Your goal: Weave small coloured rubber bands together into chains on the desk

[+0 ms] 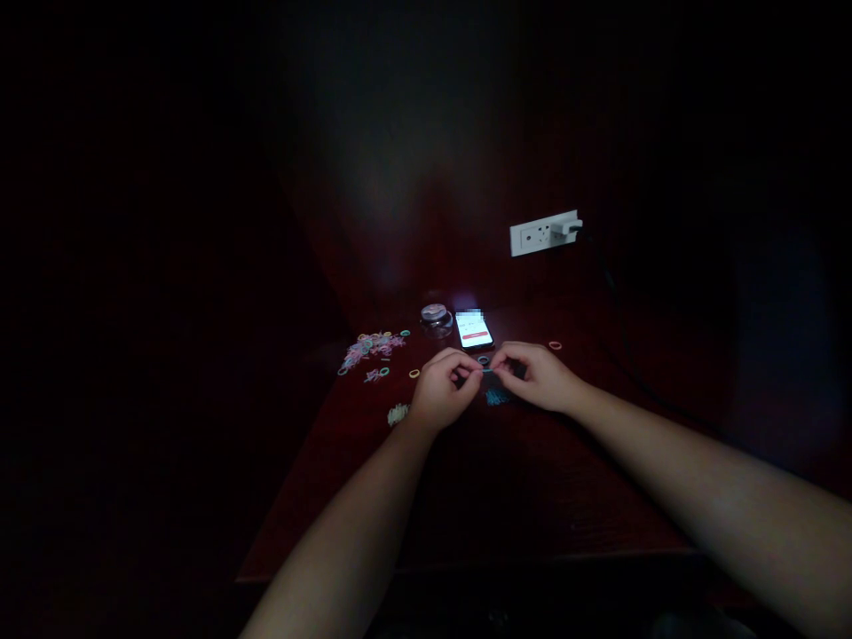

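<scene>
Between the fingertips of my left hand (447,388) and my right hand (534,375) a thin teal elastic band (487,370) is held stretched; both hands are pinched closed on its ends. Just below the band lies a small pile of blue bands (497,398). By my left wrist sits a pale yellowish pile of bands (398,414), partly covered by the hand. A dark band ring (484,360) rests on the table behind the fingers. Single rings lie to the sides, one yellow (414,374) and one orange-pink (555,345).
A large heap of mixed coloured bands (374,348) lies at the table's left, with a smaller cluster (376,375) before it. Behind my hands stand a round clear jar (436,320) and a lit phone (474,329). A wall socket (544,233) holds a plug with a dark cable. The room is dark.
</scene>
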`<action>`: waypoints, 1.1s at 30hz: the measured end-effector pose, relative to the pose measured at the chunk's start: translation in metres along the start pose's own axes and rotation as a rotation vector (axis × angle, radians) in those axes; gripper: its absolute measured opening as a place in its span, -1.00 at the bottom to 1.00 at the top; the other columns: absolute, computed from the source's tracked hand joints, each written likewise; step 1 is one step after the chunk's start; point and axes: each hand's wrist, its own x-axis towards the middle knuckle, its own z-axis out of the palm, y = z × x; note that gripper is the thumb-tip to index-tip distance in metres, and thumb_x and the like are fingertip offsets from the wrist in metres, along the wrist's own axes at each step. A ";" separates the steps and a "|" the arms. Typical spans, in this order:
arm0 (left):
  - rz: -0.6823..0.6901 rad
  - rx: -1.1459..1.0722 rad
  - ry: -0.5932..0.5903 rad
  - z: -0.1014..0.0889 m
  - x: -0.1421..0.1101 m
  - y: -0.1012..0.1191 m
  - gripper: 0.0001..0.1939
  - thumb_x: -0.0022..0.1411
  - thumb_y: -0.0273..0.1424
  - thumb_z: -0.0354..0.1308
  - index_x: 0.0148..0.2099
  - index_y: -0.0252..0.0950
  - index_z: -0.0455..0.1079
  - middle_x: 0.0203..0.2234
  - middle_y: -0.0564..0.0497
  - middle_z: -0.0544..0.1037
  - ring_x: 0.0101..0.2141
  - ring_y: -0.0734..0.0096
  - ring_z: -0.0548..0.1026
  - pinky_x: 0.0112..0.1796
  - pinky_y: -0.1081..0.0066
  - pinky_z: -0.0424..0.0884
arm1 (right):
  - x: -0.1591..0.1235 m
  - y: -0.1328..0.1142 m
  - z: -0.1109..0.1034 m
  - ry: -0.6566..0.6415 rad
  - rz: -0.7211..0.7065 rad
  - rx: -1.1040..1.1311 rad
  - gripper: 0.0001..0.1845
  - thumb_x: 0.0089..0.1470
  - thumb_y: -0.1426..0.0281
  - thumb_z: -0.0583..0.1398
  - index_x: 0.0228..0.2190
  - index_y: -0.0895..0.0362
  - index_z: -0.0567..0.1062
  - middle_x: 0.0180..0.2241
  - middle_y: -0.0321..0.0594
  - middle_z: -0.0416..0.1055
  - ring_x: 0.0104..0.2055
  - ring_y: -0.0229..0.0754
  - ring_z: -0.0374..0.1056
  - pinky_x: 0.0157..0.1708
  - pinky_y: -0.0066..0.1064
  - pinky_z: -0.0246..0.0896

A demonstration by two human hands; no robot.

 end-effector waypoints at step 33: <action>-0.005 0.020 -0.016 -0.001 0.000 0.003 -0.94 0.16 -0.46 0.14 -0.34 -0.31 0.44 -0.38 -0.02 0.49 -0.40 0.49 0.44 -0.40 0.48 0.34 | -0.001 0.004 0.001 0.003 -0.009 0.000 -0.93 0.05 0.44 0.15 -0.45 0.15 0.43 -0.47 -0.24 0.39 -0.43 -0.24 0.31 -0.40 -0.43 0.23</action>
